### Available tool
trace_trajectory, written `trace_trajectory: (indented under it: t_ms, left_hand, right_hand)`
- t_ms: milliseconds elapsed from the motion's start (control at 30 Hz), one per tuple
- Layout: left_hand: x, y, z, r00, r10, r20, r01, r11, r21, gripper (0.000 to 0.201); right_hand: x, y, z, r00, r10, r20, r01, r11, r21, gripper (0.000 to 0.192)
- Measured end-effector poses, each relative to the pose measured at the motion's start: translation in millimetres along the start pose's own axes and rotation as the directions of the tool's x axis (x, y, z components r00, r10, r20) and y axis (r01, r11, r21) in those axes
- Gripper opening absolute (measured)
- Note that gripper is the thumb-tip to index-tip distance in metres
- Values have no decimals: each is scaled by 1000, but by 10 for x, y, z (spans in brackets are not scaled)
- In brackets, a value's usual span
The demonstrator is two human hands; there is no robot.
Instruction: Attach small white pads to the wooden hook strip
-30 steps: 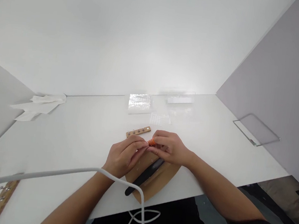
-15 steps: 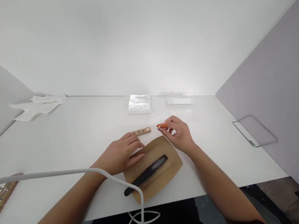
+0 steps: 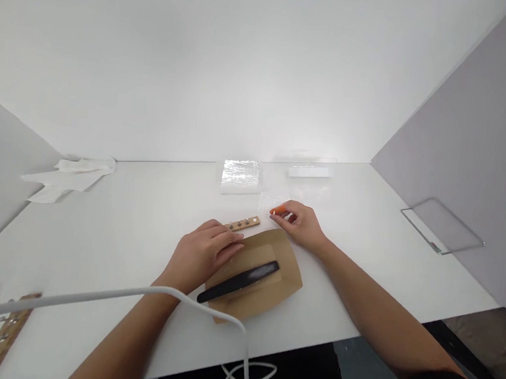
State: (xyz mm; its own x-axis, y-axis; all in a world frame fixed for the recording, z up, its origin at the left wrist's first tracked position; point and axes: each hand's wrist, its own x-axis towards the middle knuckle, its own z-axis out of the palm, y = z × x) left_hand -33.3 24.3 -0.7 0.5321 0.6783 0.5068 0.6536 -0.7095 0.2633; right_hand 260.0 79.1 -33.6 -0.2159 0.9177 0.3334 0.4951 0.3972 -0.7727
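At the upper left rim of a brown paper tray (image 3: 286,277), my left hand (image 3: 204,250) has its thumb and forefinger closed on the edge. A long black strip with a rounded end, like a handle (image 3: 238,281), lies slantwise in the tray. My right hand (image 3: 301,223) pinches a small orange object with a white tip (image 3: 278,209), just beyond the tray; its exact kind does not show. Beneath it is a sheet of small clear dots (image 3: 267,202). A wooden hook rail (image 3: 249,221) lies beyond my left fingers, its left end hidden by them.
A clear plastic packet (image 3: 240,177) and a white strip (image 3: 309,172) lie near the back wall. Crumpled white paper (image 3: 71,177) is at the far left. Other hook rails (image 3: 5,335) lie front left. A white cable (image 3: 134,290) crosses the foreground. A wire frame (image 3: 443,226) stands right.
The tray has turned clockwise, with the black strip's near end swinging up and left. My left thumb and forefinger have come together at its rim. The view has shifted slightly.
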Motion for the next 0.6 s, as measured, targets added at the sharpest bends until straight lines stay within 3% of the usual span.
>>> trace_trajectory:
  t_ms: [233,400,600]
  left_hand:
    - [14,-194,-53,973,-196,-124,194,981,-27,17]
    - [-70,-479,4,971,-240,7,240,970,-44,24]
    - [-115,-538,60,974,-207,90,214,974,-69,26]
  right_hand:
    - [202,-20,73,989,-17,144,26,998,-60,20]
    - [356,-24,146,964,-63,260,79,996,-50,17]
    - [351,69,230,959,-148,241,152,988,0,22]
